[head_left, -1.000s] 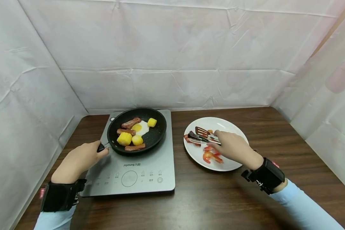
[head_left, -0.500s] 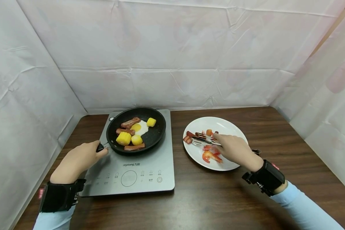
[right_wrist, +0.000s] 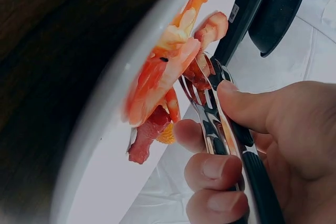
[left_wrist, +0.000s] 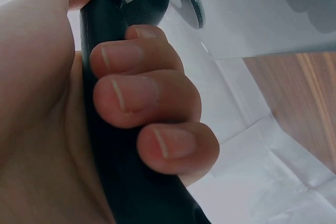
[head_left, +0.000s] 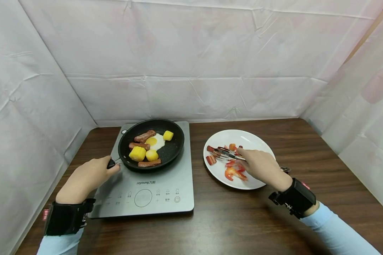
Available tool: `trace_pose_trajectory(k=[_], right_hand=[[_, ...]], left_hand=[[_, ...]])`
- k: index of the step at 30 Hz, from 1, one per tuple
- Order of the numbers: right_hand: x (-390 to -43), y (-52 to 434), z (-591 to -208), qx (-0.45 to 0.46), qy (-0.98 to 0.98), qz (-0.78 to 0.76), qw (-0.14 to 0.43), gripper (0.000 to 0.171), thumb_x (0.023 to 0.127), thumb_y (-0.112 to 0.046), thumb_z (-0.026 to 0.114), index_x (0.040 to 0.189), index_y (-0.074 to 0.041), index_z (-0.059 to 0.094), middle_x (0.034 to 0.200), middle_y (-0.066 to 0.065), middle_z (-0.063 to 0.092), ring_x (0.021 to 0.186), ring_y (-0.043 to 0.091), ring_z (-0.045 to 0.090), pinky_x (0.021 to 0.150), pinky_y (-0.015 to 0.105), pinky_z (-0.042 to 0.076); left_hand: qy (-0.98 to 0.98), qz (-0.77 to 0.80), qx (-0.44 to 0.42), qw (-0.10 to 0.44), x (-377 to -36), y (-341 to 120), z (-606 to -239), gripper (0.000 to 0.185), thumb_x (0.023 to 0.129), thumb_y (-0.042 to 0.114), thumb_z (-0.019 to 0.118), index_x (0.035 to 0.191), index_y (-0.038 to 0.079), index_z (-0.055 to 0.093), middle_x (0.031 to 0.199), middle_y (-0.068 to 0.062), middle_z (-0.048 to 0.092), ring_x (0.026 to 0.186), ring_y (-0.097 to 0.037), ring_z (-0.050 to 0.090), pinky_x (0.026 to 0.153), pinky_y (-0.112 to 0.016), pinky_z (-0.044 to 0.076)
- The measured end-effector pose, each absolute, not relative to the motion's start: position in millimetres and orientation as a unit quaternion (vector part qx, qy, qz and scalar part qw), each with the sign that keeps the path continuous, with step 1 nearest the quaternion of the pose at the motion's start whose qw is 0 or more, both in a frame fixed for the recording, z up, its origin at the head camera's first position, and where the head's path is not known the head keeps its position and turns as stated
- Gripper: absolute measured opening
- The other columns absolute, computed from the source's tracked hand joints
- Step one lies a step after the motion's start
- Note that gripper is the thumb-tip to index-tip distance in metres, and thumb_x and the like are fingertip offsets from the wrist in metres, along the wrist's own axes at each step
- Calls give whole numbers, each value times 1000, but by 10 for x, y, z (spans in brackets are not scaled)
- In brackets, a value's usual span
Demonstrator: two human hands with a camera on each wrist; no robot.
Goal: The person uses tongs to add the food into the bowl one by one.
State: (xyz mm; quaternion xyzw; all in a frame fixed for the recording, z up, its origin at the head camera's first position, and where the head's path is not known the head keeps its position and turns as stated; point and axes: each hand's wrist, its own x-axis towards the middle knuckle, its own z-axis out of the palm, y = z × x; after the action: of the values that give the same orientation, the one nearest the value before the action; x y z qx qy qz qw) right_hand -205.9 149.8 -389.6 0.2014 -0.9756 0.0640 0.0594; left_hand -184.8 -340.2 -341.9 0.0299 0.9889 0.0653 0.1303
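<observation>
The left hand [head_left: 88, 179] curls round the pan handle [left_wrist: 118, 150]; the right hand [head_left: 262, 167], angled inward over the plate [head_left: 253, 139], grips tongs [right_wrist: 228, 124].

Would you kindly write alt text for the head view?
A person's left hand grips the handle of a frying pan of food on a cooktop; the right hand holds tongs over a white plate with shrimp.

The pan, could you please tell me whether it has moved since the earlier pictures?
No: in the head view, the pan sits at the same place on the cooktop.
</observation>
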Motion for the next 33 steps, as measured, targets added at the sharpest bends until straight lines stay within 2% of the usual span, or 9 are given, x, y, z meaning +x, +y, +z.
trace_pose_trajectory(k=[8, 16, 23, 28, 30, 33], right_hand=[[-2047, 1499, -3910, 197, -977, 65, 59, 33, 95, -28, 70, 124, -12, 67, 98, 7, 76, 79, 28, 72, 51, 38, 46], [-2039, 1502, -3941, 196, -975, 72, 72, 22, 95, -25, 71, 112, -14, 66, 84, 3, 72, 70, 24, 68, 50, 39, 44], [-2037, 1503, -3942, 191, -976, 76, 73, 17, 94, -28, 72, 102, -16, 63, 77, 0, 66, 64, 18, 61, 47, 34, 38], [-2047, 1511, -3936, 186, -976, 87, 66, 17, 95, -30, 71, 97, -17, 60, 68, -4, 55, 58, 15, 50, 47, 31, 31], [-2054, 1518, -3928, 185, -977, 90, 64, 17, 96, -30, 70, 97, -17, 59, 66, -5, 52, 57, 14, 47, 48, 30, 30], [-2059, 1530, -3907, 185, -976, 94, 70, 18, 96, -31, 70, 104, -16, 63, 70, -5, 58, 58, 12, 49, 51, 29, 33]], left_hand=[[989, 67, 33, 125, -1842, -3410, -3423, 61, 99, 40, 45, 128, -13, 53, 89, -14, 61, 74, -23, 53, 64, -40, 45], [989, 66, 29, 127, -1843, -3407, -3426, 61, 99, 41, 45, 128, -13, 53, 83, -12, 58, 71, -23, 52, 61, -37, 41], [989, 60, 29, 131, -1849, -3395, -3416, 69, 100, 42, 47, 136, -16, 48, 91, -17, 64, 72, -23, 55, 62, -38, 44], [989, 58, 29, 132, -1858, -3397, -3408, 69, 101, 42, 46, 139, -15, 46, 102, -24, 68, 77, -26, 59, 68, -46, 49], [989, 56, 30, 131, -1859, -3398, -3409, 69, 101, 42, 47, 139, -15, 47, 104, -25, 68, 78, -26, 59, 69, -47, 50], [989, 59, 28, 132, -1854, -3396, -3410, 69, 100, 42, 47, 138, -16, 47, 95, -20, 66, 74, -25, 57, 65, -42, 47]])
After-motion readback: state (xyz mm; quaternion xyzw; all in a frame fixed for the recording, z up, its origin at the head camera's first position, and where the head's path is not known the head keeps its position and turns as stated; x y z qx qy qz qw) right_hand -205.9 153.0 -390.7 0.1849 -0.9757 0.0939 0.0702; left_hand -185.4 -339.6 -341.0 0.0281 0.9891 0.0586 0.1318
